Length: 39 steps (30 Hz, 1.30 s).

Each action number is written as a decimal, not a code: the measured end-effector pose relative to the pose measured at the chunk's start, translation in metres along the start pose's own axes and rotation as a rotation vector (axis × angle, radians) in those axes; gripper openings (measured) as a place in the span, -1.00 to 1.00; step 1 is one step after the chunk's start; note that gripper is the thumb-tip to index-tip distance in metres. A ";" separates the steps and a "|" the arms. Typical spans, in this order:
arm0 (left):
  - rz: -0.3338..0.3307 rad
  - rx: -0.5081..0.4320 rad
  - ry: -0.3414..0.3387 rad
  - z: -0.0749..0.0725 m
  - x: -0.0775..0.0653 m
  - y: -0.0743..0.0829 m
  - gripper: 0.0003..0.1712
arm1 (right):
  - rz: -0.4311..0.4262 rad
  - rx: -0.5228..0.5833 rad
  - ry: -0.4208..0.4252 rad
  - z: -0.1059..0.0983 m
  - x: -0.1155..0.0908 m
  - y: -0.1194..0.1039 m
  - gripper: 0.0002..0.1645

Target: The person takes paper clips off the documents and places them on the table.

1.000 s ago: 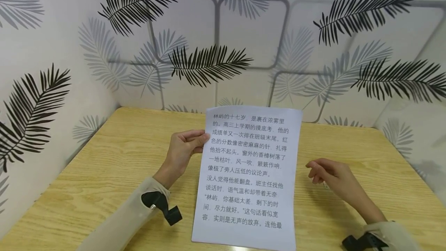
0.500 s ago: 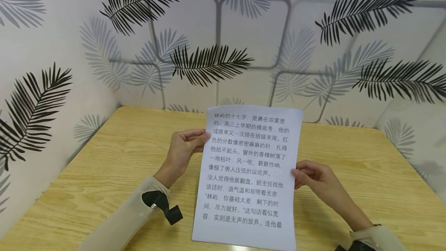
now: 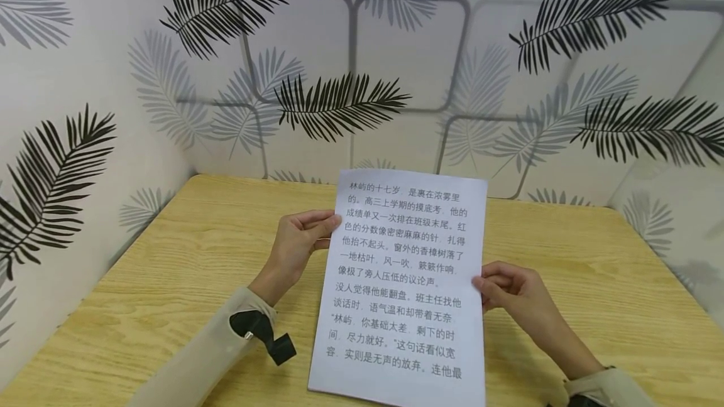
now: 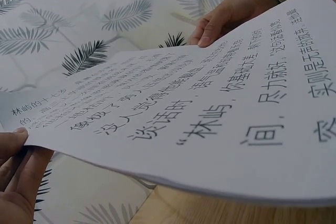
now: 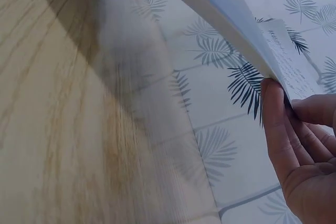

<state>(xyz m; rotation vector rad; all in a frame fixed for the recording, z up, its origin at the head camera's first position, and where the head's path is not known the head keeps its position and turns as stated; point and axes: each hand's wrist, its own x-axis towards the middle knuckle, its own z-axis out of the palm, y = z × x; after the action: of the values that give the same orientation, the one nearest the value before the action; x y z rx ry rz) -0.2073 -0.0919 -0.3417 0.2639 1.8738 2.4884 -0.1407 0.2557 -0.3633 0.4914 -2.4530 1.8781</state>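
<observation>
A white sheaf of paper (image 3: 404, 287), its front sheet printed with lines of Chinese characters, is held up facing me in the head view. My left hand (image 3: 294, 250) pinches its left edge near the upper part, thumb in front and fingers behind. On the opposite edge, somewhat lower, my right hand (image 3: 523, 297) grips the paper the same way. The left wrist view shows the printed face of the paper (image 4: 210, 119) slanting away, with the right hand (image 4: 226, 19) at its far edge. In the right wrist view the fingers (image 5: 278, 129) and thumb close on the slightly bowed edge.
Under the paper lies a light wood-grain table (image 3: 170, 281). Behind it rises a pale wall (image 3: 407, 68) with a leaf pattern. Each sleeve carries a dark wrist strap (image 3: 251, 322).
My right hand, apart from the paper a second ago, has moved left and taken hold of its right edge. The paper's top edge now looks straighter. The left hand keeps its place.
</observation>
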 end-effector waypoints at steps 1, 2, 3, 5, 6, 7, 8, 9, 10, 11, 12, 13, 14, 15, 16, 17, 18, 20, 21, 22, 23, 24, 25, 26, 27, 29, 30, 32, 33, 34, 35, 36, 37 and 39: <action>-0.004 -0.005 -0.001 0.000 0.000 0.000 -0.65 | 0.007 0.001 0.003 0.000 0.000 0.000 -0.76; -0.006 -0.008 -0.003 0.000 0.000 0.000 -0.65 | 0.013 0.001 0.005 0.000 0.000 0.000 -0.75; -0.009 -0.009 -0.006 0.000 0.000 0.001 -0.65 | 0.016 0.001 0.007 0.001 0.000 -0.001 -0.75; -0.011 -0.013 -0.009 0.000 -0.001 0.001 -0.66 | 0.019 0.000 0.011 0.001 0.001 -0.001 -0.75; -0.011 -0.011 -0.011 -0.001 -0.001 0.001 -0.65 | 0.020 0.000 0.012 0.000 0.001 -0.001 -0.74; -0.011 -0.008 -0.014 -0.001 -0.001 0.001 -0.65 | 0.021 0.001 0.014 0.000 0.001 -0.002 -0.74; -0.013 -0.003 -0.016 -0.001 -0.001 0.001 -0.65 | 0.023 0.002 0.016 0.000 0.002 -0.002 -0.74; -0.016 0.002 -0.018 -0.001 -0.001 0.001 -0.65 | 0.026 0.003 0.017 0.000 0.002 -0.002 -0.73; -0.020 0.007 -0.021 -0.001 -0.001 0.001 -0.65 | 0.029 0.002 0.019 0.000 0.002 -0.002 -0.73; -0.026 0.012 -0.022 0.000 -0.001 0.001 -0.65 | 0.032 0.004 0.021 -0.001 0.002 -0.002 -0.72; -0.033 0.016 -0.022 0.000 -0.001 0.001 -0.65 | 0.035 0.004 0.023 -0.001 0.002 -0.002 -0.72; -0.040 0.022 -0.023 0.000 -0.001 0.001 -0.66 | 0.037 0.004 0.024 -0.001 0.003 -0.002 -0.72; -0.048 0.029 -0.021 0.000 -0.001 0.001 -0.66 | 0.037 0.004 0.026 -0.002 0.003 -0.001 -0.72; -0.056 0.035 -0.022 0.000 -0.001 0.000 -0.66 | 0.036 0.005 0.026 -0.002 0.003 -0.001 -0.72; -0.063 0.041 -0.022 0.000 0.000 0.000 -0.66 | 0.033 0.005 0.027 -0.003 0.003 -0.001 -0.72; -0.070 0.047 -0.023 0.000 0.000 0.000 -0.66 | 0.029 0.007 0.027 -0.003 0.002 -0.001 -0.73; -0.078 0.054 -0.028 0.000 0.001 0.000 -0.66 | 0.027 0.011 0.026 -0.004 0.002 -0.001 -0.73; -0.094 0.065 -0.045 -0.001 0.001 -0.001 -0.65 | 0.022 0.023 0.022 -0.005 0.003 -0.001 -0.73; -0.101 0.071 -0.056 -0.002 0.002 -0.001 -0.65 | 0.020 0.026 0.021 -0.005 0.003 -0.001 -0.73; -0.108 0.076 -0.067 -0.003 0.002 -0.001 -0.64 | 0.017 0.030 0.020 -0.006 0.003 -0.001 -0.73; -0.115 0.083 -0.078 -0.005 0.002 -0.001 -0.64 | 0.015 0.034 0.017 -0.007 0.004 -0.001 -0.73; -0.124 0.089 -0.090 -0.007 0.002 -0.002 -0.64 | 0.014 0.035 0.016 -0.007 0.004 -0.001 -0.73; -0.130 0.095 -0.099 -0.009 0.001 -0.001 -0.63 | 0.010 0.035 0.014 -0.008 0.005 -0.001 -0.74; -0.134 0.102 -0.107 -0.011 0.000 -0.002 -0.63 | 0.005 0.035 0.013 -0.008 0.006 -0.002 -0.75; -0.138 0.106 -0.113 -0.013 0.000 -0.002 -0.63 | 0.002 0.036 0.011 -0.008 0.007 -0.002 -0.75; -0.148 0.117 -0.127 -0.016 -0.002 -0.002 -0.63 | -0.001 0.053 0.002 -0.008 0.008 -0.001 -0.75; -0.153 0.122 -0.136 -0.017 -0.003 -0.003 -0.64 | -0.001 0.060 -0.001 -0.008 0.008 -0.001 -0.75; -0.165 0.134 -0.158 -0.018 -0.006 -0.004 -0.65 | 0.001 0.067 -0.006 -0.007 0.008 0.001 -0.74; -0.172 0.139 -0.168 -0.018 -0.007 -0.005 -0.66 | 0.005 0.070 -0.006 -0.007 0.008 0.001 -0.74; -0.177 0.144 -0.179 -0.019 -0.008 -0.005 -0.66 | 0.008 0.069 -0.005 -0.006 0.008 0.002 -0.73; -0.181 0.147 -0.192 -0.019 -0.009 -0.005 -0.67 | 0.010 0.062 -0.001 -0.006 0.008 0.002 -0.72; -0.186 0.148 -0.200 -0.019 -0.010 -0.005 -0.69 | 0.012 0.058 0.003 -0.005 0.008 0.003 -0.71; -0.189 0.148 -0.206 -0.020 -0.011 -0.005 -0.70 | 0.014 0.055 0.007 -0.005 0.008 0.003 -0.71; -0.190 0.147 -0.209 -0.021 -0.013 -0.005 -0.72 | 0.017 0.062 0.009 -0.004 0.008 0.002 -0.70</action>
<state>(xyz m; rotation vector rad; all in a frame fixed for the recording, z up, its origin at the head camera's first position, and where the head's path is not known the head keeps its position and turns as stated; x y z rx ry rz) -0.1979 -0.1118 -0.3535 0.3181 1.9000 2.1180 -0.1500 0.2577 -0.3629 0.4637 -2.4078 1.9631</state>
